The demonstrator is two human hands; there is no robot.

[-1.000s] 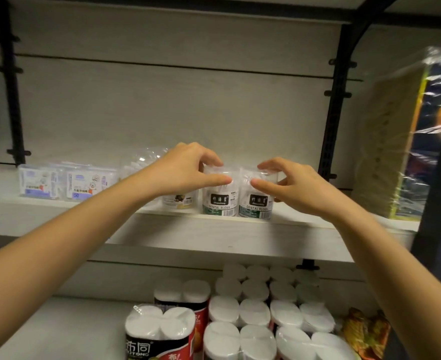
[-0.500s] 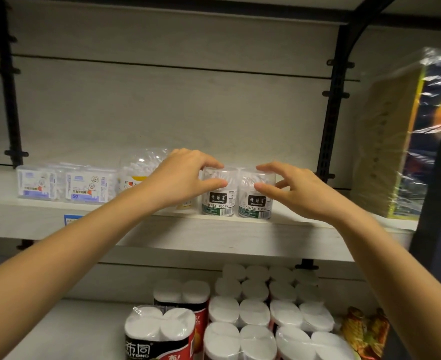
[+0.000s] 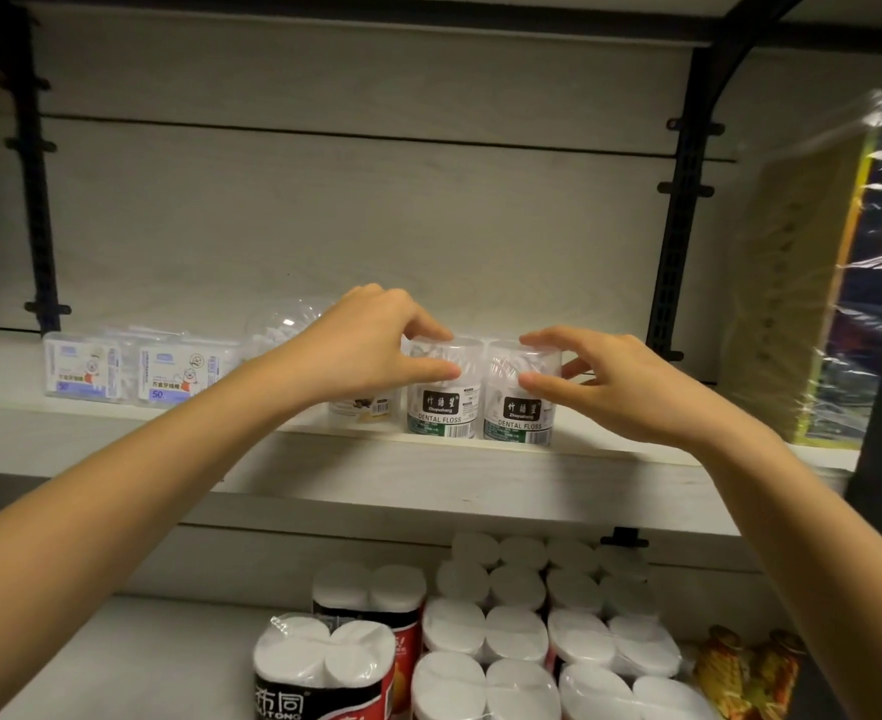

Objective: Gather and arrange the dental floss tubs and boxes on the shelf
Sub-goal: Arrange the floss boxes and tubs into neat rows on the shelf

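On the upper shelf (image 3: 428, 485), near its front edge and right of the middle, two tubs stand upright, side by side and touching. The left grip (image 3: 371, 350) is clamped on the left dental floss tub (image 3: 441, 407), thumb across the front, fingers curled over the lid. The right grip (image 3: 620, 387) pinches the right dental floss tub (image 3: 519, 415), thumb on its clear wall, forefinger on the rim. White floss picks show through both clear tops. Just left of them, half hidden under the left wrist, sits a third tub (image 3: 360, 407) with a pale label. Behind it is a clear domed container (image 3: 282, 330) with white pieces inside. Toward the shelf's left end, a floss box (image 3: 82, 368) stands beside a second floss box (image 3: 184, 374), labels facing out. At the right end stands a film-wrapped pack (image 3: 818, 278). On the shelf below stand toilet roll packs (image 3: 480, 631).
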